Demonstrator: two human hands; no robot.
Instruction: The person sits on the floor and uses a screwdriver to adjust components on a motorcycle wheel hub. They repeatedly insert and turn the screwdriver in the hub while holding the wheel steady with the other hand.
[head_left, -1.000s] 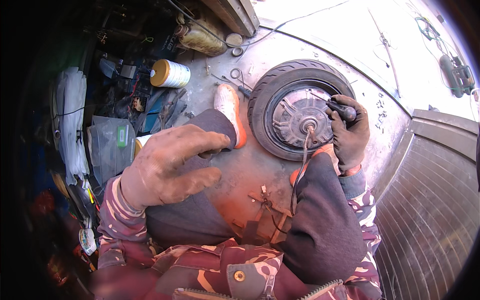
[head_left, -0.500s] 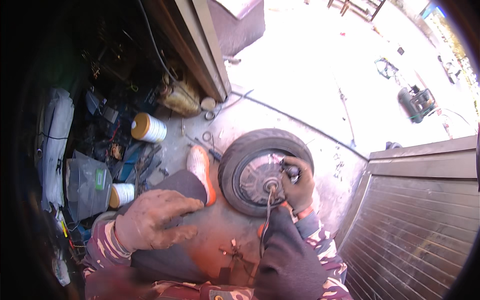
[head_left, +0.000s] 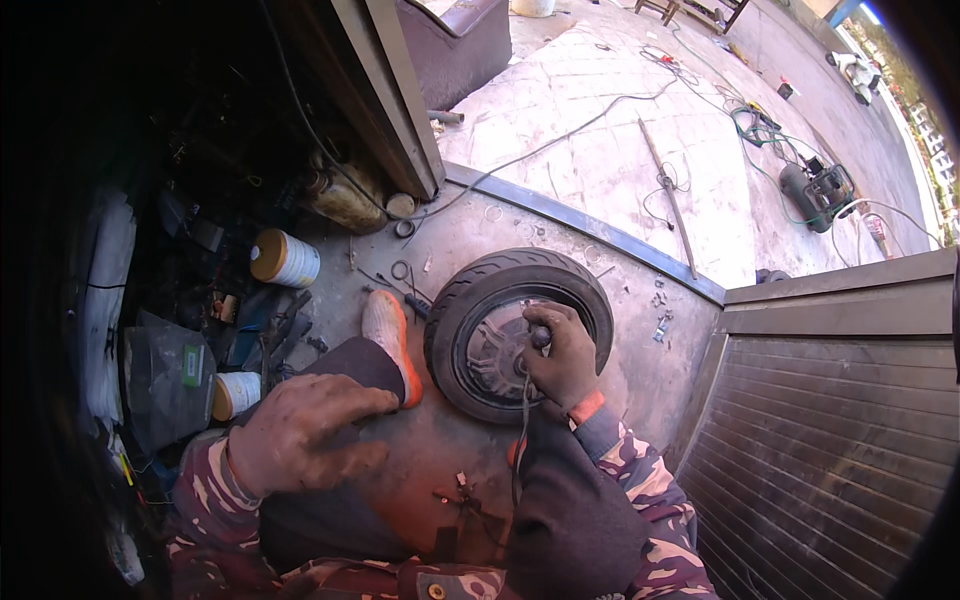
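Note:
A black-tyred wheel [head_left: 450, 300] with a grey metal hub [head_left: 492, 365] lies flat on the floor between my feet. From its centre a cable [head_left: 526, 395] runs back toward me. Over the right part of the hub, my right hand [head_left: 565, 360], in a dirty glove, is closed around a tool with a rounded black handle end [head_left: 541, 337]. The hand hides the tool's working end and part of the hub. My left hand [head_left: 305, 430], also gloved, hangs above my left leg with fingers apart and nothing in it.
Two white tubs [head_left: 290, 260] with tan lids stand among clutter at left. Small metal parts [head_left: 662, 315] lie right of the wheel. A metal door sill [head_left: 590, 230] crosses ahead, and a ribbed door panel [head_left: 830, 440] stands at right. Outside sits an air compressor [head_left: 818, 195] with hoses.
My right hand has shifted slightly left over the hub, still gripping the tool. My left hand keeps nearly the same pose. The bright outdoor ground now shows more detail.

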